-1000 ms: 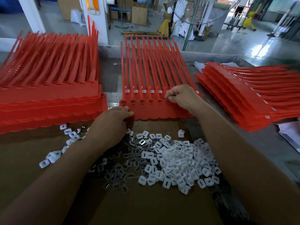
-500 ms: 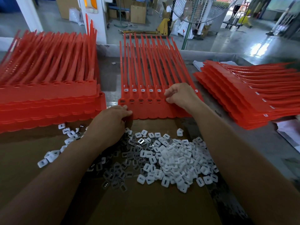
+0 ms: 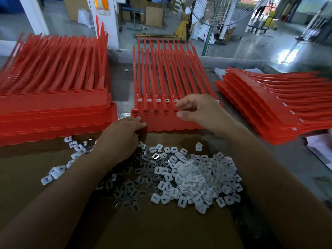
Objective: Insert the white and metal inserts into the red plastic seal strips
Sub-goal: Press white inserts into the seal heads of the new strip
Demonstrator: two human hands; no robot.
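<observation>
A sheet of red plastic seal strips [image 3: 161, 121] lies in the middle of the table, tails pointing away. White inserts sit in its upper row of sockets and dark metal ones in the lower row. My left hand [image 3: 120, 137] rests at the sheet's near left corner, fingertips pressing on its edge. My right hand [image 3: 197, 110] hovers over the sheet's right half, fingers loosely curled with a gap between thumb and forefinger; nothing shows in it. A pile of white inserts [image 3: 195, 177] and a pile of metal inserts [image 3: 129, 187] lie on brown cardboard [image 3: 161, 229].
A thick stack of red strip sheets [image 3: 53, 105] stands at the left. Another stack [image 3: 269, 108] lies fanned at the right, with white paper [image 3: 319, 146] beside it. Beyond the table's far edge are a floor fan [image 3: 221, 13], boxes and a factory floor.
My right hand has lifted off the sheet's sockets and its fingers have spread apart. My left hand has stayed at the sheet's near left corner.
</observation>
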